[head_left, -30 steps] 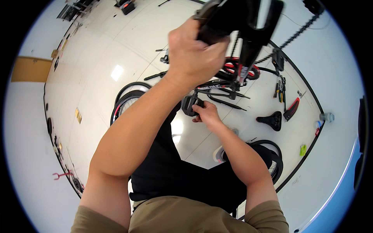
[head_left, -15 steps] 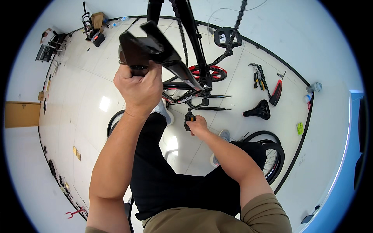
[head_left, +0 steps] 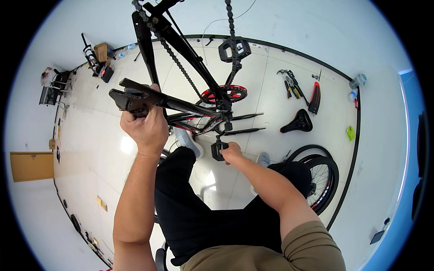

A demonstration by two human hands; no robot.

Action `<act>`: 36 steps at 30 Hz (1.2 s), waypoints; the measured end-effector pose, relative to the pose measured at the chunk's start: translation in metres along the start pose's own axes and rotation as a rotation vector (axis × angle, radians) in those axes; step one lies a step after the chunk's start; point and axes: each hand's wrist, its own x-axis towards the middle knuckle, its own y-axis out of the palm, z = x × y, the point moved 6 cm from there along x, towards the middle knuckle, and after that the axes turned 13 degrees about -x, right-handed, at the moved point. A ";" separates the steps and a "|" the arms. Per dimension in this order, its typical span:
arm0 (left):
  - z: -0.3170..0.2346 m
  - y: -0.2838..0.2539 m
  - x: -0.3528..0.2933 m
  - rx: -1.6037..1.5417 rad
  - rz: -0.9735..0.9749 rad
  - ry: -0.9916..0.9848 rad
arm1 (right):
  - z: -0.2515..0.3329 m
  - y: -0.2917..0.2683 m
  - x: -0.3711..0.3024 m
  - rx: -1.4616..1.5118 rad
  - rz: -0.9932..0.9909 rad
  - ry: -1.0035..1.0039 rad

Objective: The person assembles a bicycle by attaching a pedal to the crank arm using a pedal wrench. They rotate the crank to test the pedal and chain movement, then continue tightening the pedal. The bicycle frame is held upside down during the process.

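Observation:
A black bicycle frame (head_left: 181,45) stands upended in front of me, with its chain (head_left: 172,54) hanging loose and a red chainring (head_left: 224,93) at the crank. My left hand (head_left: 144,126) is closed around a black frame tube near its end (head_left: 124,99). My right hand (head_left: 231,152) grips the lower black pedal (head_left: 218,149). The other pedal (head_left: 234,49) sits high on the opposite crank arm. My legs in black trousers are below the frame.
A black saddle (head_left: 297,123) lies on the tiled floor to the right, with pliers and hand tools (head_left: 291,86) beyond it. Two wheels with tyres (head_left: 321,176) lie at the right. Equipment and a box (head_left: 99,54) stand at the far left wall.
The view has shifted, so the frame now appears further away and more of it shows. My left hand keeps its grip on the frame tube; my right hand stays on the pedal.

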 end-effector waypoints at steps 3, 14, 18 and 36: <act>0.002 0.001 0.001 -0.008 0.010 0.021 | -0.006 -0.011 0.001 -0.030 -0.004 0.049; -0.003 0.005 0.000 0.027 0.025 0.089 | -0.029 -0.019 0.015 -0.052 -0.075 0.046; -0.004 0.006 0.002 0.050 0.041 0.063 | -0.025 -0.026 0.008 -0.087 -0.066 0.072; 0.008 -0.002 0.002 0.133 0.027 0.003 | -0.035 -0.044 0.008 -0.019 -0.104 0.099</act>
